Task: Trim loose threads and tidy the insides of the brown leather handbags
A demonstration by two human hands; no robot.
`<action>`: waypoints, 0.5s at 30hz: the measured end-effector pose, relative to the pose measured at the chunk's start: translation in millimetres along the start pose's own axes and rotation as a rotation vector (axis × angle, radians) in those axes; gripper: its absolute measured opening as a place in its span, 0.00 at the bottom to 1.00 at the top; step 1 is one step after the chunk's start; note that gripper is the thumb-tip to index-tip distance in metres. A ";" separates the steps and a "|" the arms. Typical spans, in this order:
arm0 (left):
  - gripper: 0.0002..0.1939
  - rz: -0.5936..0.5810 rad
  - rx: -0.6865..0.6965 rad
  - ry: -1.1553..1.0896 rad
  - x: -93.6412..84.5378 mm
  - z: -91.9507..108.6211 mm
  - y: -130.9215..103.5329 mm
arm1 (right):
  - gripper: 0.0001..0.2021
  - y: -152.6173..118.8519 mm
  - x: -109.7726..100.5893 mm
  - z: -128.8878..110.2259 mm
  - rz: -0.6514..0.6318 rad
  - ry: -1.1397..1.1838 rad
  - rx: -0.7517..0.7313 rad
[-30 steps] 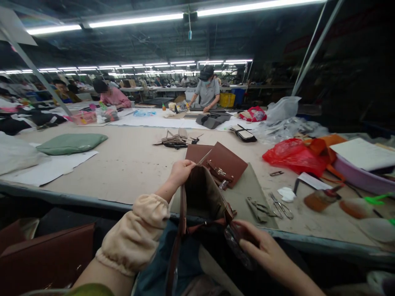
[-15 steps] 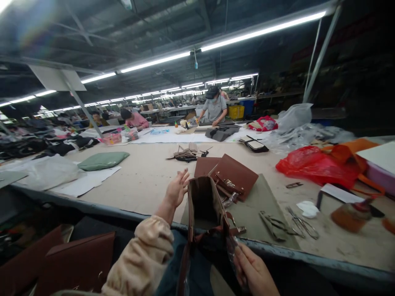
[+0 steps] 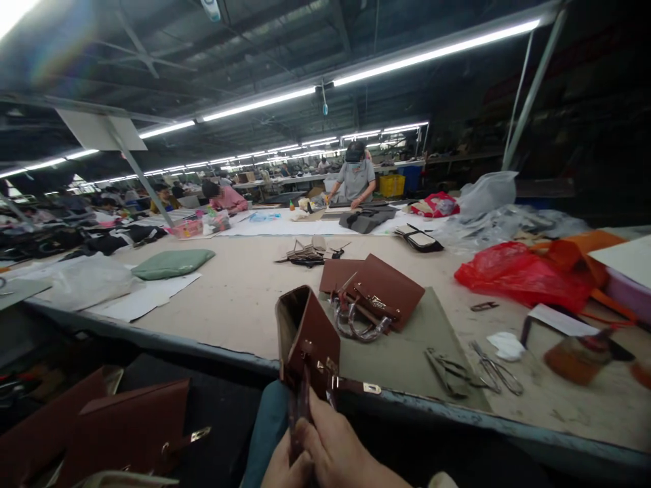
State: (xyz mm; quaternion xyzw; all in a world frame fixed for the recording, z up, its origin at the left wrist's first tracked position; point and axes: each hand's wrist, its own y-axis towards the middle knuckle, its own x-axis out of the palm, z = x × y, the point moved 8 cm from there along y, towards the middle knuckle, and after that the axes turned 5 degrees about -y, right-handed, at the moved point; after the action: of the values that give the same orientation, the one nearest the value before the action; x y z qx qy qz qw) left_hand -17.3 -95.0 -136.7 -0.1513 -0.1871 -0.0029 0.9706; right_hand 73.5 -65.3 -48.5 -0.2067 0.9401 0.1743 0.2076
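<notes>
At the near edge of the tabletop (image 3: 224, 308), your brown bag (image 3: 320, 332) has been turned so its outside shows. Your left hand (image 3: 283, 469), raised open before, has joined your right hand (image 3: 336, 444); each grip is clamped on the brown handle (image 3: 299, 407), where work now appears centred. Its metal tab (image 3: 372, 388) juts right.

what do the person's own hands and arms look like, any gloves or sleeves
The left hand and right hand are both bare, with no gloves, rings or markings showing. The right wrist has no visible watch or band; the left wrist cannot be seen. Cream material at the bottom edge may be sleeve.
</notes>
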 end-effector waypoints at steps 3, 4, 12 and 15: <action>0.32 0.100 0.032 -0.144 -0.4 25.3 8.9 | 0.16 19.6 -15.0 -20.2 -0.020 -0.179 -0.110; 0.33 0.093 0.029 -0.193 -1.1 34.9 11.4 | 0.18 26.0 -27.1 -16.4 0.015 -0.203 -0.117; 0.16 0.055 0.209 -0.543 -47.6 116.5 38.4 | 0.21 79.8 -84.6 147.2 0.208 -0.739 0.312; 0.18 0.079 0.210 -0.512 -64.1 120.4 47.7 | 0.29 97.2 -67.4 183.4 0.201 -0.809 0.346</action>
State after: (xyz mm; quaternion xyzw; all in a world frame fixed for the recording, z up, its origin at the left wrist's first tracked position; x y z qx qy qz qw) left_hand -117.6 -17.3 -67.6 -0.0527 -0.4197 0.0926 0.9014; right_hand 142.9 114.9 -150.3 0.0081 0.8141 0.1008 0.5718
